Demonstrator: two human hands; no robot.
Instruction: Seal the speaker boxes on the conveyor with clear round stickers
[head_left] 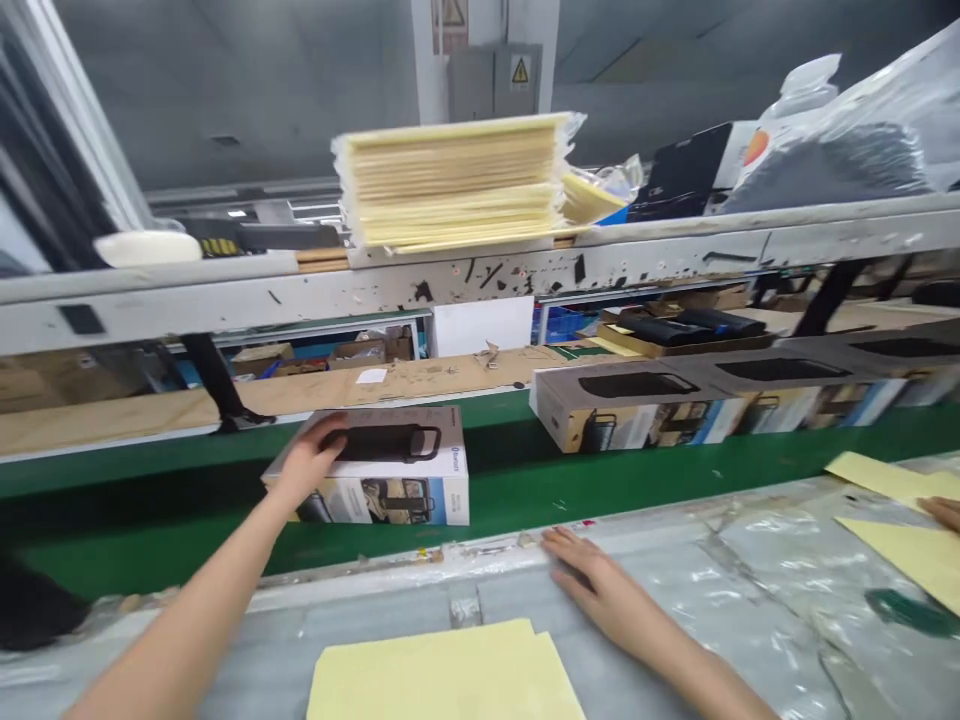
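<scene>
My left hand (309, 462) lies on the top left of a printed product box (405, 470) that stands on the green conveyor belt (525, 480). Its fingers touch the dark speaker picture on the lid. My right hand (592, 580) rests flat, fingers spread, on the plastic-covered work table (750, 590) by the belt's near edge, holding nothing. A pile of pale yellow sheets (442, 675) sits on the table just in front of me, between my two arms.
A row of similar boxes (720, 400) lines the belt to the right. A wrapped stack of yellow sheets (457, 185) stands on the upper shelf (225, 290). More yellow sheets (900, 520) and another person's fingers (945, 512) are at the right edge.
</scene>
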